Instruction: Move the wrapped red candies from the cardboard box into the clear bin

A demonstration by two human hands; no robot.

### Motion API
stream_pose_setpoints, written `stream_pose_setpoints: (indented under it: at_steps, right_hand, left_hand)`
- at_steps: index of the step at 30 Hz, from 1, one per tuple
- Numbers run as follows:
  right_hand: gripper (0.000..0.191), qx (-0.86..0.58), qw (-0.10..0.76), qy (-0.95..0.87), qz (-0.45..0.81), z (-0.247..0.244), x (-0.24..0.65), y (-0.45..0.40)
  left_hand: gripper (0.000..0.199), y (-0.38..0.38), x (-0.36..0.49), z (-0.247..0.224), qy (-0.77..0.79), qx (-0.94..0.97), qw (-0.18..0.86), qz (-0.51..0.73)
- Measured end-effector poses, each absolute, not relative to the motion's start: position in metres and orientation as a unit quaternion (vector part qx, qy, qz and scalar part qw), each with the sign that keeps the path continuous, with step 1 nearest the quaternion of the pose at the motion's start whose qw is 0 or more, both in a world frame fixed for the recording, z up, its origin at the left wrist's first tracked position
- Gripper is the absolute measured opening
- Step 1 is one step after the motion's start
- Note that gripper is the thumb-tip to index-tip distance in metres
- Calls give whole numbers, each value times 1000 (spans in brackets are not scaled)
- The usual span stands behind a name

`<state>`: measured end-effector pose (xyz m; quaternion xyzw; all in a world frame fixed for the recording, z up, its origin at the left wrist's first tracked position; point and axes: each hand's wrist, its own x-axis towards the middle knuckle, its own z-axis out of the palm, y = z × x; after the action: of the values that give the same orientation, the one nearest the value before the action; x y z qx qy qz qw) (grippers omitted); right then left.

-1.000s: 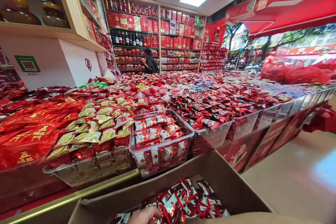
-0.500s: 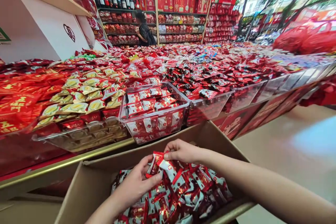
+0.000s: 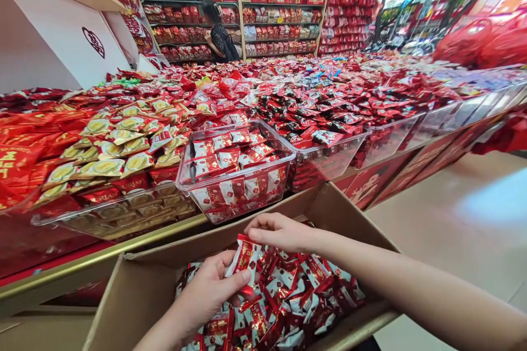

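My left hand point(image 3: 214, 279) grips a red-and-white wrapped candy point(image 3: 246, 260) between thumb and fingers, its length nearly upright. At the candy's top end, my right hand point(image 3: 274, 231) has its thumb and curled fingers closed against the wrapper's edge. Whether more than one candy is stacked in the left hand is hidden. Both hands are over an open cardboard box point(image 3: 142, 285) with many loose candies point(image 3: 284, 296) of the same wrapper. Just beyond the box, a clear plastic bin point(image 3: 239, 175) holds similar candies in neat rows.
Gold durian packets point(image 3: 123, 142) fill a bin to the left, dark red packets point(image 3: 317, 115) one to the right. A gold rail point(image 3: 82, 263) edges the display. A person point(image 3: 221, 35) stands by the back shelves. Red bags point(image 3: 477, 44) sit at far right; pale floor point(image 3: 448, 219) lies below.
The candy pinched in my right hand has moved left and now lines up in my left hand. My right hand shifted slightly left and up. The view tilted down a little.
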<state>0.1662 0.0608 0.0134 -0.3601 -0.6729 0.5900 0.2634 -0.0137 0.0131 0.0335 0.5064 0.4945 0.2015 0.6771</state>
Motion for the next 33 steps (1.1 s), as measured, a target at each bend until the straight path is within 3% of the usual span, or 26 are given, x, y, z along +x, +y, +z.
stream_pose_setpoints:
  at_steps: [10, 12, 15, 19, 22, 25, 28, 33]
  right_hand:
    - [26, -413, 408, -607, 543, 32, 146, 40]
    - [24, -400, 456, -637, 476, 39, 149, 38]
    - [16, -332, 524, -730, 286, 47, 154, 35]
    - [16, -196, 512, -820, 163, 48, 157, 28]
    - [20, -255, 487, -801, 236, 42, 155, 24]
    - [25, -377, 454, -686, 426, 35, 150, 26]
    - [27, -390, 420, -583, 576, 32, 145, 30]
    - [22, -371, 450, -562, 587, 39, 144, 30]
  left_hand:
    - [25, 5, -7, 39, 479, 586, 606, 244]
    - [24, 5, -6, 40, 482, 560, 614, 279]
    - [36, 4, -7, 46, 458, 423, 719, 307]
    - [31, 1, -7, 57, 403, 314, 776, 370]
    - [33, 1, -6, 62, 420, 338, 719, 438]
    - [46, 1, -6, 64, 431, 366, 679, 468]
    - [57, 0, -6, 65, 438, 381, 668, 465]
    - [59, 0, -6, 64, 447, 364, 665, 475]
